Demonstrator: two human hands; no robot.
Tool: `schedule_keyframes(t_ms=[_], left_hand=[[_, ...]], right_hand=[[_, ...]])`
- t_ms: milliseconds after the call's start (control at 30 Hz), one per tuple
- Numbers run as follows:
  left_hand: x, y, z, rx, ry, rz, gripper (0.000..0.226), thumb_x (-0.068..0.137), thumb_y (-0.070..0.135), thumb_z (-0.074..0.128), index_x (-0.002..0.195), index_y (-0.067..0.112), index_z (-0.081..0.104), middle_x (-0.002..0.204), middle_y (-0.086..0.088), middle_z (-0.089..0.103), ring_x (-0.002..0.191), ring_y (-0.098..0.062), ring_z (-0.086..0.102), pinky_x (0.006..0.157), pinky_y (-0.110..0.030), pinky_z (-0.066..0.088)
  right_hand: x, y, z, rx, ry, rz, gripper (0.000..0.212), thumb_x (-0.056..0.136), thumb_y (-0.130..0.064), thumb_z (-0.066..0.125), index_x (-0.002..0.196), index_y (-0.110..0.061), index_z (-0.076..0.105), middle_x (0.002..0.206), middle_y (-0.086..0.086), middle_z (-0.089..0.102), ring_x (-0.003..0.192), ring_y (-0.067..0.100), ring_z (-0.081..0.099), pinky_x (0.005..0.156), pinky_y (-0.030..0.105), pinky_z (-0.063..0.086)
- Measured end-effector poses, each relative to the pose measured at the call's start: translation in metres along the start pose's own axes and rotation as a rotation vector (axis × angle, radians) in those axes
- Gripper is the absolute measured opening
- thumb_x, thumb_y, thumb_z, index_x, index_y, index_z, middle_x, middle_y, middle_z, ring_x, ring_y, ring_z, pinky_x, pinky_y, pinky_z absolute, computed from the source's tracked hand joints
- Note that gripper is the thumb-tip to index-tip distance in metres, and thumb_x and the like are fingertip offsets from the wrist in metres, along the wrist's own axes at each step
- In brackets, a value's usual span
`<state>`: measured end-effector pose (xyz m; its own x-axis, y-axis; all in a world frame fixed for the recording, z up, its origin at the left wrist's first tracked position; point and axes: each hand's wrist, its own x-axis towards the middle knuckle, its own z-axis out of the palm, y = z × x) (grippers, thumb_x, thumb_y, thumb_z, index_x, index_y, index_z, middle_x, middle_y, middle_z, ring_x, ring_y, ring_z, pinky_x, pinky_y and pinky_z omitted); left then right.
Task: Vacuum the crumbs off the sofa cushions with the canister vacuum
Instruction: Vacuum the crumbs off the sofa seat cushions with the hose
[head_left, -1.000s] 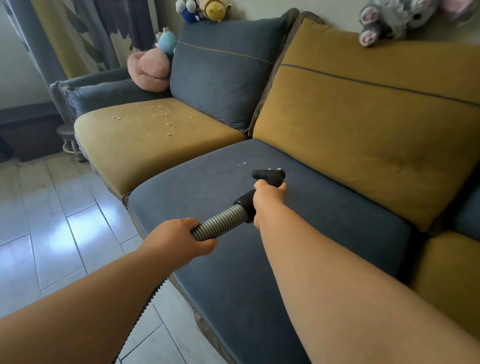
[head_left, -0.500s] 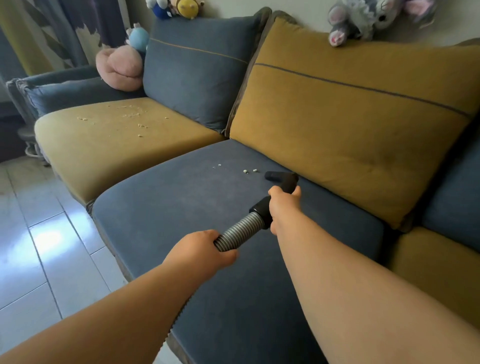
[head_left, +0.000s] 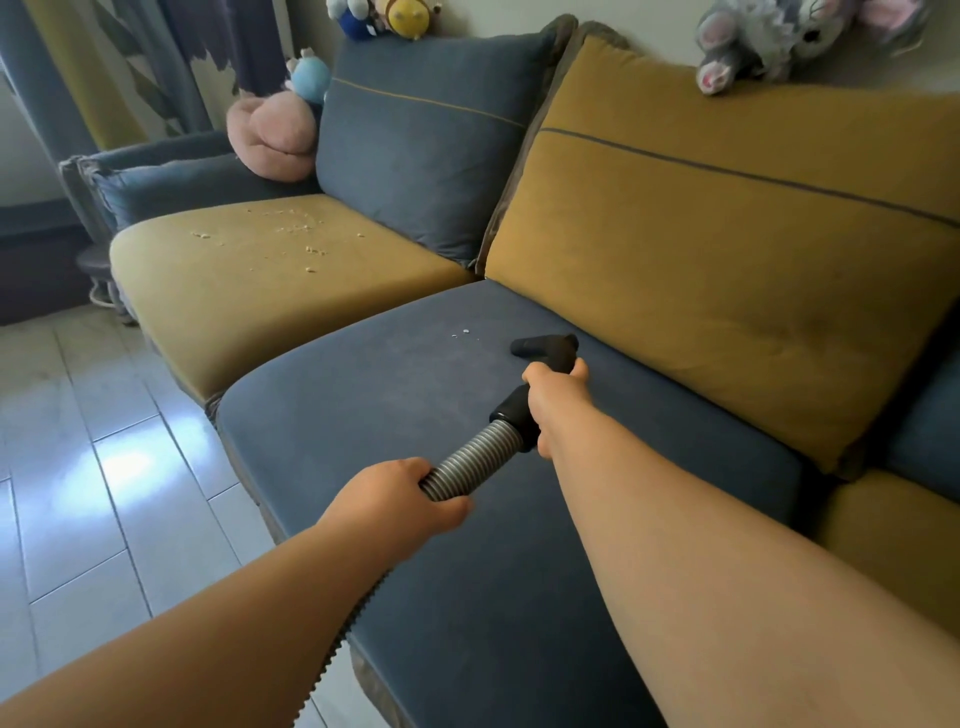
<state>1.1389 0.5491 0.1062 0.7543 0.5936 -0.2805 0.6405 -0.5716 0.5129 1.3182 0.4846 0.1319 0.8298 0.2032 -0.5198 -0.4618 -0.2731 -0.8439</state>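
Where the two hands sit: the left hand (head_left: 402, 499) is clenched round the ribbed grey vacuum hose (head_left: 467, 462); farther along, the right hand (head_left: 553, 395) grasps the black handle cuff (head_left: 511, 410).
Nozzle: one black T-shaped nozzle (head_left: 545, 345), lying on the blue seat cushion (head_left: 363, 415) near its far edge, close to the mustard back cushion (head_left: 727, 270). Its mouth faces away, so contact with the fabric is hard to judge.
Crumbs on blue: about three pale crumbs (head_left: 464, 331), just left of the nozzle and apart from it.
Crumbs on mustard: a loose scatter of crumbs (head_left: 301, 241) on the far-left mustard seat cushion (head_left: 234, 301), too small and too many to count.
Seat cushions: three, counting the mustard one at the right (head_left: 893, 545), mostly hidden by the right forearm and cut off by the frame.
Back cushions: three: one blue back cushion (head_left: 426, 156), the mustard one, and a blue sliver at the right edge (head_left: 930, 431).
Plush toys: at least five. They are a pink plush (head_left: 275, 132), a light blue plush (head_left: 310, 78), a blue-and-white plush (head_left: 356, 23), a yellow plush (head_left: 410, 15) and a grey plush (head_left: 753, 41). The three along the top are cropped.
Hose, hidden part: it passes under the left forearm, shows again at the sofa's near edge (head_left: 353, 618), then leaves the bottom of the view.
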Motion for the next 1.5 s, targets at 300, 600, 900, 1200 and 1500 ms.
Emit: schedule_keyframes(t_ms=[300, 600, 900, 1200, 1500], left_hand=[[0.005, -0.024, -0.014, -0.013, 0.026, -0.022, 0.027, 0.080, 0.056, 0.063, 0.084, 0.031, 0.054, 0.070, 0.003, 0.063, 0.054, -0.011, 0.062, 0.060, -0.030, 0.060], [0.017, -0.043, -0.018, -0.058, 0.042, -0.050, 0.029, 0.078, 0.057, 0.063, 0.081, 0.030, 0.054, 0.067, 0.003, 0.063, 0.047, -0.009, 0.061, 0.052, -0.026, 0.058], [0.006, -0.039, -0.019, -0.055, 0.024, -0.038, 0.027, 0.078, 0.056, 0.064, 0.081, 0.031, 0.053, 0.067, 0.003, 0.063, 0.045, -0.008, 0.060, 0.046, -0.020, 0.054], [-0.007, -0.046, -0.024, -0.027, -0.013, -0.018, 0.028, 0.078, 0.058, 0.064, 0.082, 0.032, 0.053, 0.069, 0.003, 0.063, 0.045, -0.007, 0.059, 0.050, -0.021, 0.056], [-0.028, -0.023, -0.012, -0.011, -0.071, 0.052, 0.026, 0.077, 0.055, 0.065, 0.085, 0.033, 0.057, 0.070, 0.002, 0.064, 0.049, -0.010, 0.061, 0.056, -0.029, 0.061]], right_hand=[[-0.004, -0.003, 0.036, -0.004, -0.036, -0.002, 0.077, 0.091, -0.024, 0.054, 0.149, -0.044, 0.007, 0.133, 0.011, 0.047, 0.099, 0.033, 0.053, 0.080, 0.055, 0.051], [0.001, -0.008, 0.064, -0.076, -0.111, -0.017, 0.081, 0.089, -0.022, 0.053, 0.149, -0.044, 0.003, 0.116, 0.007, 0.046, 0.100, 0.035, 0.055, 0.087, 0.056, 0.050], [-0.015, -0.009, 0.056, -0.062, -0.075, -0.013, 0.078, 0.091, -0.021, 0.052, 0.149, -0.045, 0.005, 0.135, 0.013, 0.045, 0.105, 0.037, 0.053, 0.074, 0.054, 0.048], [-0.026, 0.000, 0.049, -0.107, -0.075, 0.000, 0.077, 0.094, -0.023, 0.050, 0.150, -0.042, 0.002, 0.134, 0.013, 0.046, 0.102, 0.033, 0.052, 0.087, 0.055, 0.049], [-0.047, 0.014, 0.001, 0.025, 0.032, 0.040, 0.078, 0.092, -0.021, 0.053, 0.149, -0.044, 0.006, 0.136, 0.012, 0.045, 0.105, 0.035, 0.052, 0.080, 0.053, 0.049]])
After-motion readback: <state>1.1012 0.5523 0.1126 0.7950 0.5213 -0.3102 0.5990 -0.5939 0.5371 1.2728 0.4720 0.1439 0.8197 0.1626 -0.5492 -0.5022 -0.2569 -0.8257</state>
